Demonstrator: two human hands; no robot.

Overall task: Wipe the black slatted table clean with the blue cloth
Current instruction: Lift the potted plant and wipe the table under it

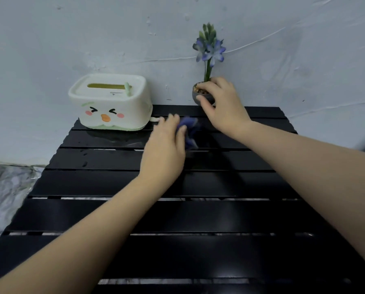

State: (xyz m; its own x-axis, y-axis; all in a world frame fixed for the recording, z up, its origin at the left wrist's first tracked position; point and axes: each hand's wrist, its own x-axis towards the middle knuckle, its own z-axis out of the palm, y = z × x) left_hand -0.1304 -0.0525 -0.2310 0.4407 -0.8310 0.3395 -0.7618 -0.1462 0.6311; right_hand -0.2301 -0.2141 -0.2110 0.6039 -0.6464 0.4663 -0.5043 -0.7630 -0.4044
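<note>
The black slatted table (177, 215) fills the lower part of the view and reaches back to a pale wall. My left hand (166, 145) presses the crumpled blue cloth (189, 132) onto the far slats, near the middle. My right hand (221, 107) grips a small dark flower pot (198, 96) with a blue flower (210, 49); the pot looks slightly above the table's back edge. The cloth is partly hidden under my left fingers. Wet sheen and small droplets show on the far left slats.
A cream and green tissue box (110, 101) with a cartoon face stands at the back left corner. The wall runs right behind the table. A grey marbled floor (5, 192) lies to the left of the table.
</note>
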